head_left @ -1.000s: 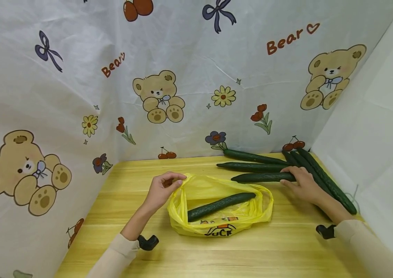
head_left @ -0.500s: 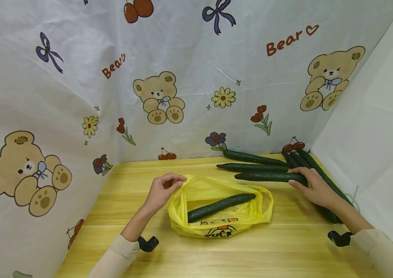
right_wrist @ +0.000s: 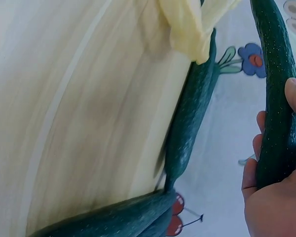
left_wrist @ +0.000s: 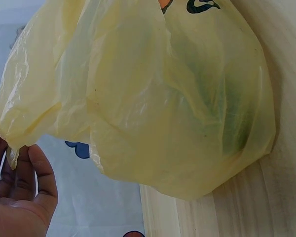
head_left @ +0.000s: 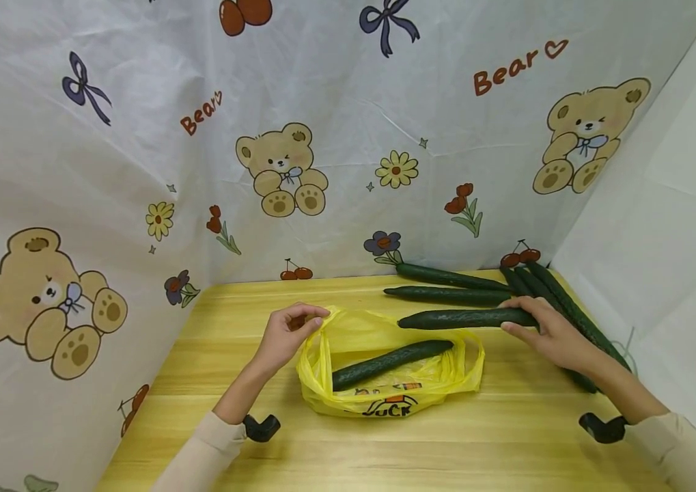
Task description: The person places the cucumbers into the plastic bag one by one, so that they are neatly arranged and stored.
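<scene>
A yellow plastic bag (head_left: 384, 403) stands with its mouth spread on the wooden table, and one cucumber (head_left: 392, 365) lies inside it, showing green through the film in the left wrist view. My left hand (head_left: 283, 338) pinches the bag's upper left rim between thumb and fingers. My right hand (head_left: 553, 335) grips a second cucumber (head_left: 464, 318) by its right end, thumb on one side and fingers on the other. This cucumber is held level, its free tip over the bag's back right rim. In the right wrist view the held cucumber (right_wrist: 277, 94) stands apart from those on the table.
Two cucumbers (head_left: 446, 295) lie crosswise behind the bag near the patterned back sheet (head_left: 335, 246). Several more cucumbers (head_left: 575, 311) lie slanting along the right side, partly hidden by my right arm. White sheeting (head_left: 655, 260) borders the right edge of the wooden table (head_left: 249, 471).
My right hand has lifted the cucumber off the table, drawn it slightly right, then brought it left toward the bag. My left hand keeps its pinch on the rim.
</scene>
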`<state>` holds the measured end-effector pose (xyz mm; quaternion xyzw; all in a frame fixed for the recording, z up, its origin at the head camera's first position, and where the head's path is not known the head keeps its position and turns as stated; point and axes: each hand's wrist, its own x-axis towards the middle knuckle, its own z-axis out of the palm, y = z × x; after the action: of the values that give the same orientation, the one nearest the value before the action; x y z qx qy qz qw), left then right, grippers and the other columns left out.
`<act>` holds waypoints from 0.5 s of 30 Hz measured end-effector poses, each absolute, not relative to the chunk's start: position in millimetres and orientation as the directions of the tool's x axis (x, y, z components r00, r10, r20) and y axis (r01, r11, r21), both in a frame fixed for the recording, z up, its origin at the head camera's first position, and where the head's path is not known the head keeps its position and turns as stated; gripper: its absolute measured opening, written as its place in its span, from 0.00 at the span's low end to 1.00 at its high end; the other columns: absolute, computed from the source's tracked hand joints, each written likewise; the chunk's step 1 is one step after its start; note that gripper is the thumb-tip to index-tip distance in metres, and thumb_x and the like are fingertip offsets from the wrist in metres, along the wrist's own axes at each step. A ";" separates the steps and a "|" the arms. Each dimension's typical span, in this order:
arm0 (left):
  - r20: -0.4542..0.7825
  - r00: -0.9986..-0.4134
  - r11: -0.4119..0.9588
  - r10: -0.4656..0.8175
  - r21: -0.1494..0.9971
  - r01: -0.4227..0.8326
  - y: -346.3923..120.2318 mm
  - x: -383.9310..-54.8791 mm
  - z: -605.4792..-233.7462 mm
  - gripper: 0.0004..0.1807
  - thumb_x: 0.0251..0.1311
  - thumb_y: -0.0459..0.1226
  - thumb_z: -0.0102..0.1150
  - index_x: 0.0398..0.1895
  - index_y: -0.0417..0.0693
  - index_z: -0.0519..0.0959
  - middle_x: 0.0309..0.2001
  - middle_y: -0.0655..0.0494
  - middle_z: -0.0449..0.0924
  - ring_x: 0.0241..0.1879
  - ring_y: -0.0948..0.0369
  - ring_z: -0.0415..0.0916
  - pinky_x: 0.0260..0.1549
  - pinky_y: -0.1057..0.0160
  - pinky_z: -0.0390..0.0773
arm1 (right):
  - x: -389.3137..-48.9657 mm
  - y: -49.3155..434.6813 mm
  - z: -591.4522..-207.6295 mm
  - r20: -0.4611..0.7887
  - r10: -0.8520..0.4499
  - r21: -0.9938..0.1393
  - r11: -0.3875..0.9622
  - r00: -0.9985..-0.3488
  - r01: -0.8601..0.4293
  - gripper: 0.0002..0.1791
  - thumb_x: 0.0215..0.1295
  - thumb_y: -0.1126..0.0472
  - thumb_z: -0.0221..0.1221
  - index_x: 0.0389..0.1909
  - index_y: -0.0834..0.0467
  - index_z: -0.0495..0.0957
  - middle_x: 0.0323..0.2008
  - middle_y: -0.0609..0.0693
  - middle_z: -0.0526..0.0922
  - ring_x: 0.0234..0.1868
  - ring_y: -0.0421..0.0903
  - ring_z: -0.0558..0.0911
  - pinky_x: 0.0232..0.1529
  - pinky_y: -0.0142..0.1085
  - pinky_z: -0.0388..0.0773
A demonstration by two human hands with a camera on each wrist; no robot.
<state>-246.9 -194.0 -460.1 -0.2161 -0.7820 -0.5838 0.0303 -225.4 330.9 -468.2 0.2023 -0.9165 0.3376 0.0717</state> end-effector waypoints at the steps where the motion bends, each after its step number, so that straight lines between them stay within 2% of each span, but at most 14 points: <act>1: 0.299 -0.905 0.225 0.301 0.900 0.373 -194.2 -246.9 -460.3 0.11 0.77 0.37 0.63 0.56 0.47 0.89 0.56 0.42 0.87 0.41 0.65 0.81 0.41 0.69 0.80 | -224.7 327.9 -466.6 0.267 -0.333 -0.590 0.685 -0.904 -0.426 0.19 0.80 0.58 0.63 0.67 0.52 0.77 0.61 0.56 0.76 0.44 0.37 0.65 0.38 0.34 0.66; 4: 0.297 -0.908 0.225 0.296 0.902 0.368 -194.5 -247.0 -460.4 0.11 0.77 0.37 0.63 0.55 0.47 0.89 0.56 0.42 0.87 0.43 0.65 0.82 0.42 0.70 0.81 | -222.8 318.8 -462.5 0.253 -0.361 -0.595 0.674 -0.898 -0.438 0.19 0.80 0.57 0.62 0.68 0.51 0.77 0.62 0.56 0.76 0.48 0.41 0.68 0.42 0.37 0.69; 8: 0.297 -0.907 0.220 0.299 0.903 0.369 -194.6 -247.1 -460.5 0.11 0.77 0.37 0.63 0.55 0.47 0.89 0.56 0.41 0.87 0.44 0.64 0.82 0.42 0.70 0.81 | -220.6 307.5 -462.3 0.232 -0.396 -0.621 0.643 -0.889 -0.448 0.20 0.80 0.58 0.62 0.69 0.53 0.77 0.66 0.59 0.76 0.60 0.53 0.72 0.51 0.48 0.77; 11: 0.302 -0.904 0.217 0.304 0.901 0.374 -194.9 -246.8 -460.8 0.11 0.77 0.36 0.63 0.55 0.47 0.89 0.55 0.41 0.87 0.43 0.63 0.82 0.41 0.69 0.81 | -219.8 300.4 -466.6 0.238 -0.424 -0.626 0.621 -0.874 -0.472 0.20 0.80 0.59 0.61 0.68 0.57 0.77 0.68 0.59 0.77 0.69 0.46 0.71 0.56 0.48 0.79; 12: 0.303 -0.903 0.218 0.305 0.901 0.376 -195.1 -246.6 -460.9 0.11 0.77 0.36 0.63 0.55 0.46 0.89 0.55 0.41 0.87 0.43 0.63 0.82 0.41 0.69 0.81 | -220.0 298.3 -468.7 0.247 -0.431 -0.617 0.621 -0.868 -0.484 0.20 0.80 0.59 0.62 0.68 0.57 0.77 0.67 0.57 0.79 0.65 0.39 0.71 0.53 0.42 0.79; 15: 0.303 -0.903 0.215 0.306 0.902 0.375 -196.0 -246.0 -461.1 0.11 0.77 0.36 0.63 0.55 0.46 0.89 0.55 0.41 0.87 0.44 0.63 0.82 0.41 0.69 0.81 | -221.6 291.5 -473.1 0.287 -0.469 -0.612 0.581 -0.835 -0.537 0.18 0.79 0.62 0.62 0.66 0.59 0.78 0.63 0.55 0.81 0.61 0.30 0.73 0.52 0.35 0.79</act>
<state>-246.0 -196.0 -461.1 -0.2188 -0.7788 -0.5871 0.0294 -221.6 291.5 -473.1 0.2834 -0.8878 0.3597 0.0470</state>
